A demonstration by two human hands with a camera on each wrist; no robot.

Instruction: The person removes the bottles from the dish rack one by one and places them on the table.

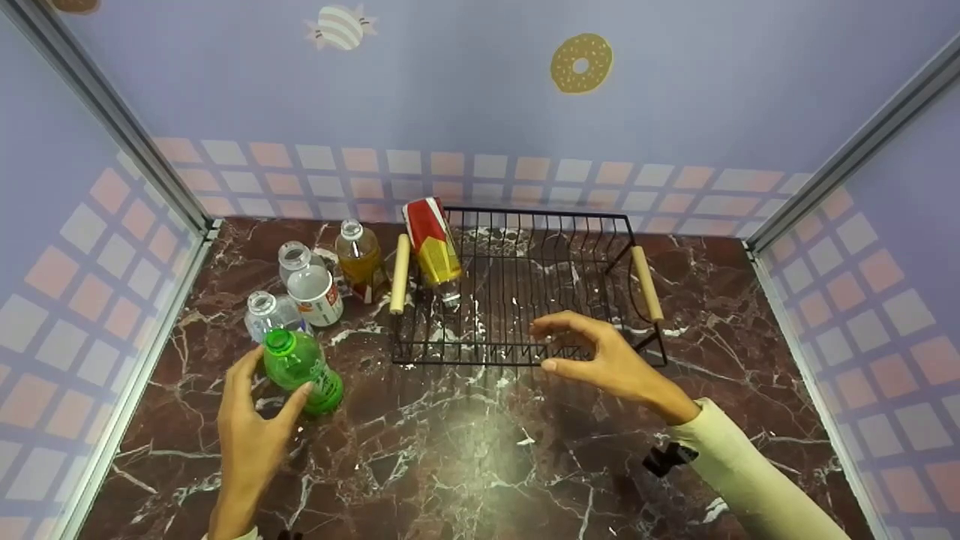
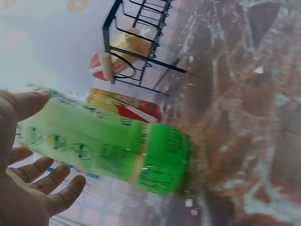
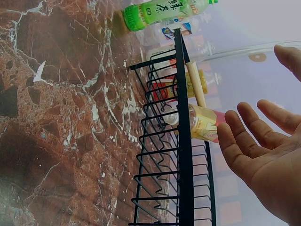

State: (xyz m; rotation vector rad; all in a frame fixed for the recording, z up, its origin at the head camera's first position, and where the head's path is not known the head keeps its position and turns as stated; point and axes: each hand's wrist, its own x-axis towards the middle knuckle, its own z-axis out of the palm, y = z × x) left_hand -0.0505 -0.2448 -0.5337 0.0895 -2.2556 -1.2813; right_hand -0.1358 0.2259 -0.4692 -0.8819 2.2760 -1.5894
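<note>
A green plastic bottle [image 1: 304, 371] stands on the marble-patterned surface at the left, its mouth uncapped. My left hand [image 1: 251, 412] is around its upper part, thumb on the near side; in the left wrist view the lower fingers [image 2: 68, 193] extend loosely, apart from the bottle. Whether the index finger touches it is hidden. My right hand [image 1: 596, 356] hovers by the front right of a black wire rack [image 1: 525, 365], holding nothing, fingers slightly bent. Inside the rack's left end, a bottle with a red and yellow label [image 1: 433, 240] leans neck down.
Left of the rack stand a bottle of amber tint [image 1: 360, 259], a clear bottle with a white and red label [image 1: 311, 285] and another clear bottle [image 1: 274, 315]. Wooden handles [image 1: 647, 283] flank the rack. Patterned walls [image 1: 480, 90] enclose the surface on the back and sides.
</note>
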